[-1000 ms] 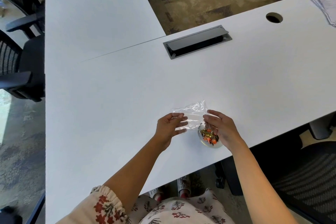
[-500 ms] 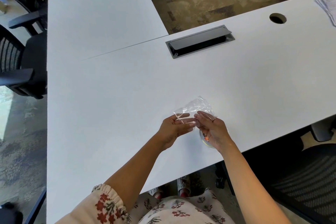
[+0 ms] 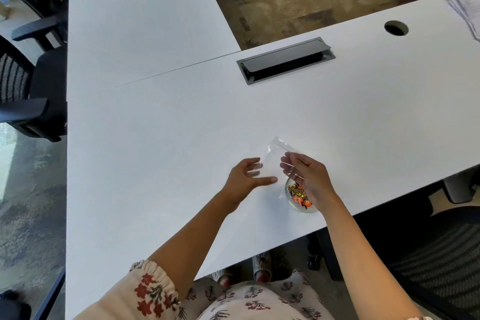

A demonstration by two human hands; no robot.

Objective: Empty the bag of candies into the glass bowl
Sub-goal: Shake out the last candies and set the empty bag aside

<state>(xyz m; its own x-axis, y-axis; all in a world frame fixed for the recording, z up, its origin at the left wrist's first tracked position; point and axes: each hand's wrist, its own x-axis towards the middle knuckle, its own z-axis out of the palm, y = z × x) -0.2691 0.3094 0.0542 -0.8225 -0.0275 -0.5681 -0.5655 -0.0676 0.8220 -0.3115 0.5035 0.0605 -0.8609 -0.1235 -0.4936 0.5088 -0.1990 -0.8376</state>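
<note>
Right hand (image 3: 310, 179) over candy bowl (image 3: 298, 206)

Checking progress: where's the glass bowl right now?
The glass bowl sits near the desk's front edge, partly under the right hand.

The right hand (image 3: 310, 180) covers part of the bowl (image 3: 301, 206) and some candies (image 3: 298, 195), the clear bag (image 3: 272, 161) barely shows against the worktop (image 3: 181, 138), and papers (image 3: 467, 11) are cut off at the edge.
</note>
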